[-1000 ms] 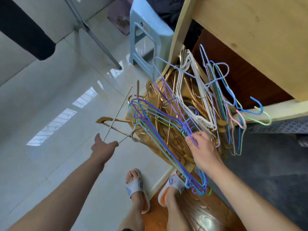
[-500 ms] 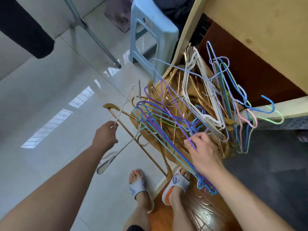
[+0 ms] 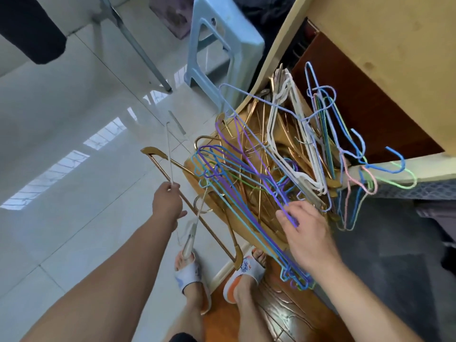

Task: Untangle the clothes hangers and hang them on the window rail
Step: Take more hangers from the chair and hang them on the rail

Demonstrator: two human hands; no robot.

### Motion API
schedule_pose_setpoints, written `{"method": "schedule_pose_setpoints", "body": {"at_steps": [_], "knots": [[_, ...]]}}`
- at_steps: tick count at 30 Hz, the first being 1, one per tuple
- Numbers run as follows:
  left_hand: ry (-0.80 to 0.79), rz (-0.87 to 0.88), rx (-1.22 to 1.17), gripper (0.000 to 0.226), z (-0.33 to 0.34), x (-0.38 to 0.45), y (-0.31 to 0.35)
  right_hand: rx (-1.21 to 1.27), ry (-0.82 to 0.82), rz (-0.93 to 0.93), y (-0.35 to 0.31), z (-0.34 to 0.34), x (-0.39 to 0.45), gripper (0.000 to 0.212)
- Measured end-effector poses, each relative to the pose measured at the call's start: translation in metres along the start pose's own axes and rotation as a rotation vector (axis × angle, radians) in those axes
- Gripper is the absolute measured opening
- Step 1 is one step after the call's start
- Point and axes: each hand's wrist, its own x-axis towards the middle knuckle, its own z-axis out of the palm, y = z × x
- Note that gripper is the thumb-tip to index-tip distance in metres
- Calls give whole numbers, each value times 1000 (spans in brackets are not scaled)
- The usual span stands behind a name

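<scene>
A tangled heap of hangers fills the middle of the view: gold, white, and thin wire ones in blue, purple, green and pink. My left hand grips a thin white hanger at the left edge of the heap, its wire sticking up past my fist. A gold hanger juts out to the left below it. My right hand pinches a bunch of blue and purple wire hangers that runs down toward my feet. No window rail is in view.
A pale blue plastic stool stands beyond the heap. A light wooden furniture panel rises on the right. A metal pole slants across the glossy tiled floor. My feet in slippers stand below the heap.
My left hand went from open near the heap to gripping the white hanger, and has drawn it out to the left. The gold hanger slid out with it. My right hand kept its hold.
</scene>
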Motion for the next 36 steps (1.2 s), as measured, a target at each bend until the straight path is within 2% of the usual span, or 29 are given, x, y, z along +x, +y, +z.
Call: {"method": "schedule_pose_setpoints", "body": {"at_steps": [7, 12, 15, 17, 20, 21, 24, 26, 32, 36], "knots": [[54, -36, 27, 16, 6, 3, 28, 33, -64, 37, 6, -5, 12, 29], [-144, -92, 82, 22, 4, -9, 20, 81, -20, 20, 8, -4, 0, 26], [-109, 21, 205, 15, 16, -14, 19, 81, 32, -16, 10, -1, -5, 28], [-68, 52, 201, 14, 19, -15, 17, 78, 45, -28, 15, -3, -5, 42], [-86, 1, 91, 13, 14, -21, 9, 72, 24, -70, 23, -7, -3, 63], [-111, 2, 75, 13, 11, -22, 7, 52, 22, -83, 26, -9, -1, 60], [-162, 13, 53, 13, 7, -27, 5, -71, 15, -100, 33, -8, 4, 27], [-159, 6, 71, 13, 6, -28, 5, -136, -17, -101, 34, -6, 3, 18], [-171, 8, 210, 11, 18, -30, 15, -160, -39, -105, 31, -1, 3, 16], [-221, -8, 171, 7, 28, -30, 20, -262, -82, -102, 23, -3, 5, 27]]}}
